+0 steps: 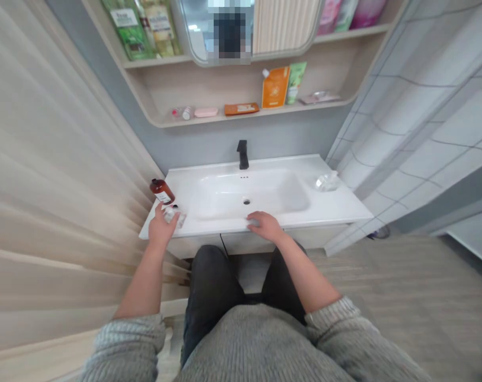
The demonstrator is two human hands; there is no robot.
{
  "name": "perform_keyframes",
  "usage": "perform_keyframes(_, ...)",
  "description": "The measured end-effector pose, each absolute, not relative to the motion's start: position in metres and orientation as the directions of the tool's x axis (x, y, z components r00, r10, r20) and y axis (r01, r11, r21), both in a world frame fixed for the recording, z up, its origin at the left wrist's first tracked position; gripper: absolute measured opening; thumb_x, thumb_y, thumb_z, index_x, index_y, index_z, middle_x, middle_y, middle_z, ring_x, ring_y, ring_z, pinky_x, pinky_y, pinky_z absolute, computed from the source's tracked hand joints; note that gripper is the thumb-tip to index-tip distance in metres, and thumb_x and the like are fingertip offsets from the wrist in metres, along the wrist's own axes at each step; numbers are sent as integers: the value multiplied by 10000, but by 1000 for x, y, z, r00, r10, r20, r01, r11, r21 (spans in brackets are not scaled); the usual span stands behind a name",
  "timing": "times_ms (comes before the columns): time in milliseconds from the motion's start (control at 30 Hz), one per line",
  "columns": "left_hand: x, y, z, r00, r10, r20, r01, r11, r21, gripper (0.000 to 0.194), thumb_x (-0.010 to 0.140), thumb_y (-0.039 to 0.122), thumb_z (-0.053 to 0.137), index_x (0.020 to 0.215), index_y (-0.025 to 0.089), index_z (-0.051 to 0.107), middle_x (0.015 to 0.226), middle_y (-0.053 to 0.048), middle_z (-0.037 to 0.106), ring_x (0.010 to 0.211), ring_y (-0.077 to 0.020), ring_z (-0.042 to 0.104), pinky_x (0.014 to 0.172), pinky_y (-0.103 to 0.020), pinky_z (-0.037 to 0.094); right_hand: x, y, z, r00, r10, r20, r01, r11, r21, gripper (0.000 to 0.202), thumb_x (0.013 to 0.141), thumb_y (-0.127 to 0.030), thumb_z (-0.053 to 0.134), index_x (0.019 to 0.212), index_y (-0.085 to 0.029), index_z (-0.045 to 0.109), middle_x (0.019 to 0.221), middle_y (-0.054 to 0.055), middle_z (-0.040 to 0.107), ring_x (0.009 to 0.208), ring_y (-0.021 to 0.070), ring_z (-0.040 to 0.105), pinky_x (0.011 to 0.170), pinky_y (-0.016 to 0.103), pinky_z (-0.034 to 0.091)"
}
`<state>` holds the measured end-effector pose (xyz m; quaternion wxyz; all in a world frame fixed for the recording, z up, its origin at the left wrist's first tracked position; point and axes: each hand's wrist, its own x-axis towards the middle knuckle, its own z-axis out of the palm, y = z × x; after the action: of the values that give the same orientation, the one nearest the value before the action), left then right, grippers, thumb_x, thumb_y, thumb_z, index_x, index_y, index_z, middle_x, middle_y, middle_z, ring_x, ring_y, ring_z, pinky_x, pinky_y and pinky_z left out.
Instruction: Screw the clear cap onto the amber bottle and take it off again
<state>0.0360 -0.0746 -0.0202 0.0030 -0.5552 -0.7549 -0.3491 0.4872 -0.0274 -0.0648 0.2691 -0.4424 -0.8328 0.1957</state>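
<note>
Clear bottle (181,220) sitting on left end of counter (350,212), just beside brown bottle (165,190); black cap (175,207) pointing away from person, long axis partly hidden by fingers. Brown bottle's long axis running up-left in view, cap end outermost. Left hand (161,228) reaching forward, thumb and fingers spanning clear bottle; whether gripping, unclear. Right hand (268,225) angling inward at front rim of basin (272,188), fingers loosely curving, empty.

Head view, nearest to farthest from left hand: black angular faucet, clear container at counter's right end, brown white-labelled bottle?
1. Brown white-labelled bottle: just beyond the left hand, left end of white counter.
2. Black angular faucet: centre, behind white basin.
3. Clear container: counter's right end.
</note>
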Motion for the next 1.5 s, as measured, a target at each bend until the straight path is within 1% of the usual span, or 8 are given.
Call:
perform_keyframes(200,25,-71,-23,-374,859,350,841,155,518,684,1033,463,593,1646,186,473,1390,-192,760,1272,-347,749,1080,-461,576,488,-27,-65,-461,845,271,641,529,-557,293,960,-323,786,1250,-284,794,1316,51,800,1235,288,745,1120,460,575)
perform_keyframes(367,17,-77,-23,-285,899,331,884,113,454,772,987,249,564,1729,206,355,1405,-141,764,1223,-347,757,1071,-467,574,488,-27,-66,-463,840,282,627,535,-566,298,955,-315,787,1251,-279,795,1317,54,798,1245,291,741,1123,462,571)
perform_keyframes(600,39,-72,-12,-391,840,376,878,217,427,761,974,612,676,1602,215,513,1319,-165,792,1145,-377,771,995,-462,587,487,-29,-64,-460,843,278,637,531,-558,286,957,-308,788,1241,-269,791,1319,55,799,1234,299,744,1115,467,574)
perform_keyframes(967,45,-77,-11,-341,890,304,926,262,273,708,1092,464,432,1714,134,356,1046,-199,819,925,-390,798,864,-437,573,487,-28,-67,-462,840,285,639,538,-549,298,960,-321,784,1255,-285,790,1315,55,799,1229,294,744,1117,470,574)
perform_keyframes(1133,49,-81,-10,-368,876,312,891,236,388,728,1056,403,526,1722,188,325,1313,-199,767,1138,-372,773,979,-462,585,487,-27,-68,-472,835,283,644,546,-536,299,967,-334,779,1263,-289,785,1316,49,798,1246,293,740,1128,469,571)
perform_keyframes(1267,55,-80,-21,-389,794,467,842,101,530,846,992,489,694,1683,157,336,1630,-228,532,1408,-331,640,1174,-432,525,487,-27,-68,-473,831,292,642,552,-532,298,968,-328,776,1263,-286,786,1316,54,798,1247,293,740,1133,470,569)
perform_keyframes(1367,64,-77,-29,-422,756,500,816,77,573,1069,858,491,872,1668,78,311,1640,-275,472,1440,-359,597,1229,-452,488,487,-28,-67,-465,836,292,640,546,-541,296,966,-323,778,1260,-292,789,1320,50,797,1242,289,744,1126,463,575)
perform_keyframes(1500,72,-78,-33,-529,755,387,761,220,610,1083,795,419,923,1659,101,352,1505,-247,628,1398,-424,634,1178,-559,532,488,-27,-66,-470,835,287,627,545,-556,282,963,-321,777,1241,-277,792,1316,61,798,1245,301,744,1135,483,572)
